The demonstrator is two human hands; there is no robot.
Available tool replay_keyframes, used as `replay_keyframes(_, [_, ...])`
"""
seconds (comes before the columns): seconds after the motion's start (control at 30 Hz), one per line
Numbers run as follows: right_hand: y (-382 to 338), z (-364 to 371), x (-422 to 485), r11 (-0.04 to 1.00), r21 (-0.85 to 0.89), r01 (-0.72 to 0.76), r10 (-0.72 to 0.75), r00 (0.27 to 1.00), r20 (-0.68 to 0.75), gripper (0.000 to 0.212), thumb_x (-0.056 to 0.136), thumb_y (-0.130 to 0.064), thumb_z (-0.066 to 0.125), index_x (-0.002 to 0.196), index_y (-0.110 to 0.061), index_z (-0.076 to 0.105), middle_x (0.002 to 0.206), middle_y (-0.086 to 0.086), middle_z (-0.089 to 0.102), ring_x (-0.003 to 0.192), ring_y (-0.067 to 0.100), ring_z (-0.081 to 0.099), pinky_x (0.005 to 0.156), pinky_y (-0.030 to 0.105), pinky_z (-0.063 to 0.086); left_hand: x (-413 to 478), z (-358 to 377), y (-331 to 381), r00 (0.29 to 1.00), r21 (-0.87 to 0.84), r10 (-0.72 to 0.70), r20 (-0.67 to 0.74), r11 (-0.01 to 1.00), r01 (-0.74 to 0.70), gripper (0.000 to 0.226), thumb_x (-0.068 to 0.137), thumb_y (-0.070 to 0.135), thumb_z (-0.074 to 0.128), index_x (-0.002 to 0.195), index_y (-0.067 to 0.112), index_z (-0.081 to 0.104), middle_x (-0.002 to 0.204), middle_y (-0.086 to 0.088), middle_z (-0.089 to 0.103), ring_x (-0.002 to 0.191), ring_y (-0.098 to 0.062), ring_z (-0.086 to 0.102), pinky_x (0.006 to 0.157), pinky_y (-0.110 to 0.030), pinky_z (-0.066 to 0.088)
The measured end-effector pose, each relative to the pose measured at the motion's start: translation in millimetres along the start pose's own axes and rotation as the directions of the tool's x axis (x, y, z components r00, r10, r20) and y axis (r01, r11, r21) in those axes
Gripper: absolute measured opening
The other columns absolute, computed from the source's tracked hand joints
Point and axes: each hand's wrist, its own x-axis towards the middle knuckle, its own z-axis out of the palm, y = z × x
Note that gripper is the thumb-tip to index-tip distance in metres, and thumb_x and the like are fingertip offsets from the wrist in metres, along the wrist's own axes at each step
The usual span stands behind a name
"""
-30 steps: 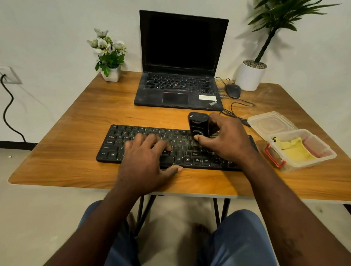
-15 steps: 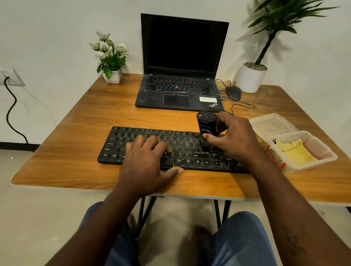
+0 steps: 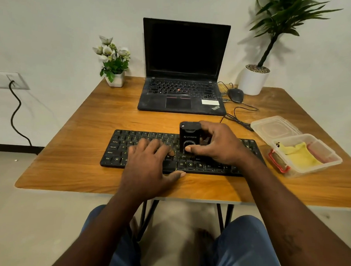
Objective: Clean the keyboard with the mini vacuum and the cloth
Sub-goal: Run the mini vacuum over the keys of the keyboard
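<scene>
A black keyboard (image 3: 130,140) lies across the near half of the wooden table (image 3: 74,141). My right hand (image 3: 219,145) grips a small black mini vacuum (image 3: 189,135), which stands upright on the keys near the keyboard's middle, thumb on its front. My left hand (image 3: 150,166) rests flat on the keyboard's left-centre keys, fingers spread, thumb along the front edge. A yellow cloth (image 3: 298,155) lies in an uncovered clear plastic box (image 3: 332,162) at the table's right.
A black laptop (image 3: 184,76) stands open at the back, with a mouse (image 3: 236,95) and its cable to its right. The box lid (image 3: 275,126) lies behind the box. A small flower pot (image 3: 114,63) and a white plant pot (image 3: 252,79) flank the laptop.
My right hand has slid the mini vacuum left along the keys, closer to my left hand. My left hand has stayed on the keyboard.
</scene>
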Motion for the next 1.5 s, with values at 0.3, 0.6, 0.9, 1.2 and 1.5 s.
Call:
replay_keyframes(0.3, [-2, -1, 19, 0.963, -0.235, -0.130, 0.076, 0.971, -0.225, 0.053, 0.082, -0.038, 0.085, 0.128, -0.025, 0.063, 0.109, -0.012, 0.067, 0.094, 0.009, 0.066, 0.070, 0.019, 0.056, 0, -1, 1, 1.000, -0.012, -0.003, -0.010, 1.000, 0.003, 0.066, 0.076, 0.087, 0.046, 0.120, 0.038, 0.058, 0.123, 0.008, 0.055, 0.117, -0.017, 0.042, 0.098, -0.043, 0.038])
replay_keyframes(0.6, [8, -1, 20, 0.955, -0.207, -0.211, 0.146, 0.946, -0.290, 0.058, 0.082, -0.035, 0.085, 0.134, -0.023, 0.060, 0.123, -0.001, 0.071, 0.105, 0.014, 0.068, 0.074, 0.017, 0.053, 0, -2, 0, 1.000, -0.024, -0.005, 0.004, 1.000, 0.006, 0.069, 0.075, 0.087, 0.043, 0.121, 0.037, 0.058, 0.123, 0.008, 0.055, 0.118, -0.017, 0.042, 0.098, -0.044, 0.038])
replay_keyframes(0.9, [-10, 2, 3, 0.998, -0.059, -0.030, 0.036, 0.993, 0.110, 0.052, 0.080, -0.029, 0.087, 0.127, -0.025, 0.066, 0.109, -0.010, 0.073, 0.095, 0.004, 0.071, 0.078, 0.026, 0.062, 0, -1, 0, 1.000, -0.012, 0.002, -0.006, 1.000, -0.002, 0.067, 0.077, 0.085, 0.047, 0.122, 0.036, 0.056, 0.122, 0.008, 0.055, 0.116, -0.016, 0.041, 0.095, -0.042, 0.037])
replay_keyframes(1.2, [-13, -10, 11, 0.988, -0.082, -0.134, 0.126, 0.988, -0.090, 0.051, 0.081, -0.030, 0.086, 0.126, -0.025, 0.063, 0.112, -0.011, 0.071, 0.097, 0.004, 0.070, 0.070, 0.014, 0.054, 0, -4, 1, 1.000, -0.014, -0.011, 0.024, 1.000, 0.011, 0.067, 0.077, 0.086, 0.046, 0.125, 0.039, 0.054, 0.127, 0.010, 0.051, 0.120, -0.015, 0.038, 0.101, -0.042, 0.035])
replay_keyframes(1.5, [-2, -15, 13, 0.929, -0.255, -0.268, 0.192, 0.939, -0.287, 0.060, 0.081, -0.032, 0.086, 0.135, -0.022, 0.061, 0.122, 0.001, 0.071, 0.102, 0.015, 0.066, 0.079, 0.027, 0.058, -1, -5, 1, 0.999, -0.017, -0.017, 0.041, 1.000, 0.018, 0.065, 0.078, 0.086, 0.048, 0.125, 0.040, 0.053, 0.128, 0.011, 0.050, 0.121, -0.014, 0.036, 0.103, -0.041, 0.034])
